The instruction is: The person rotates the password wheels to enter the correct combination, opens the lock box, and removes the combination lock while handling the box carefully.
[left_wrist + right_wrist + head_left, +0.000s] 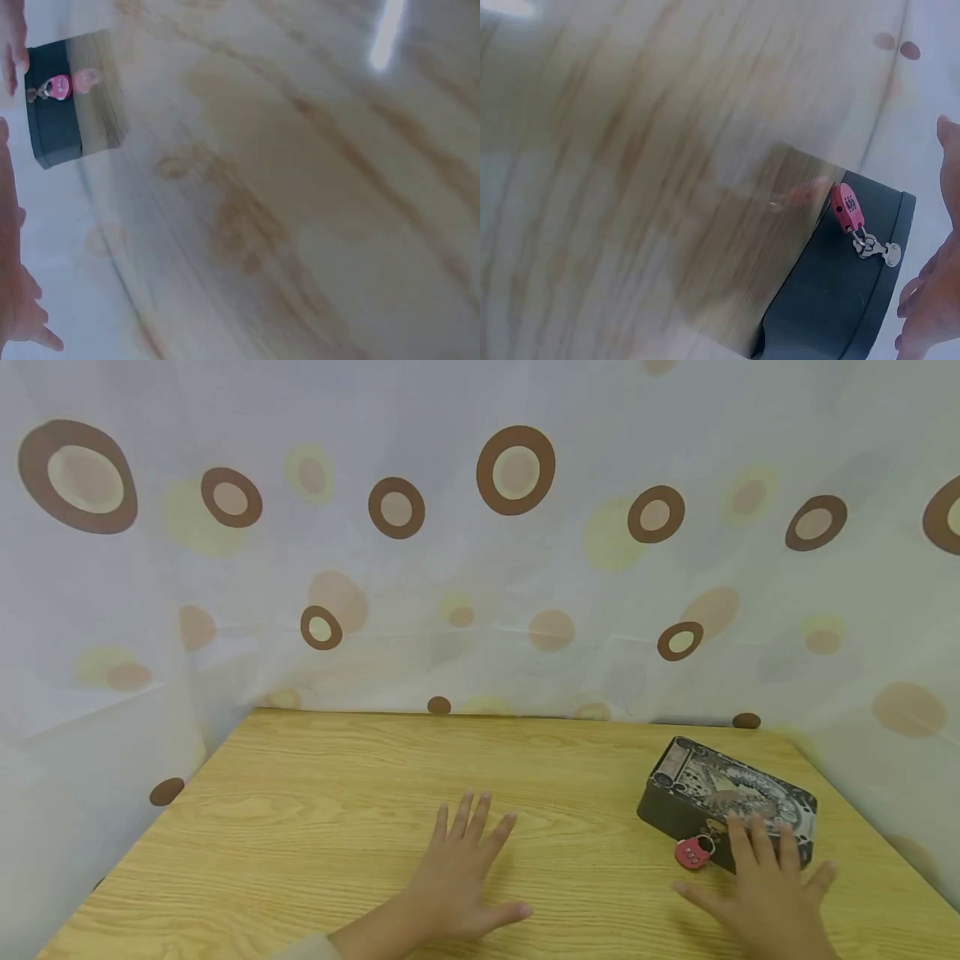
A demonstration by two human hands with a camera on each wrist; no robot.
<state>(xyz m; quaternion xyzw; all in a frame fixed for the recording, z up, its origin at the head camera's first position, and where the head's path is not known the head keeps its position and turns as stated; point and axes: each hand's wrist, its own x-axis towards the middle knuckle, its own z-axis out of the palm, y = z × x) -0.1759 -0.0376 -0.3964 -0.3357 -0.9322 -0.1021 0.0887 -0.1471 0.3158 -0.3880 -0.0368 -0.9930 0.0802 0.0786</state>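
Note:
A dark metal tin box (738, 785) with a patterned lid stands at the right of the table, its lid down. From the clasp (877, 249) on its front hangs a small pink combination padlock (693, 852). My right hand (776, 893) is spread in front of the box, its fingertips overlapping the box's front edge in the head view; whether they touch it I cannot tell. To the left, my left hand (457, 881) holds nothing, with fingers spread above the wood and well apart from the box.
The wood-grain table (322, 802) reaches back to a white curtain (450, 568) with brown and yellow circles, which also hangs along both sides. The tin box sits near the table's right edge.

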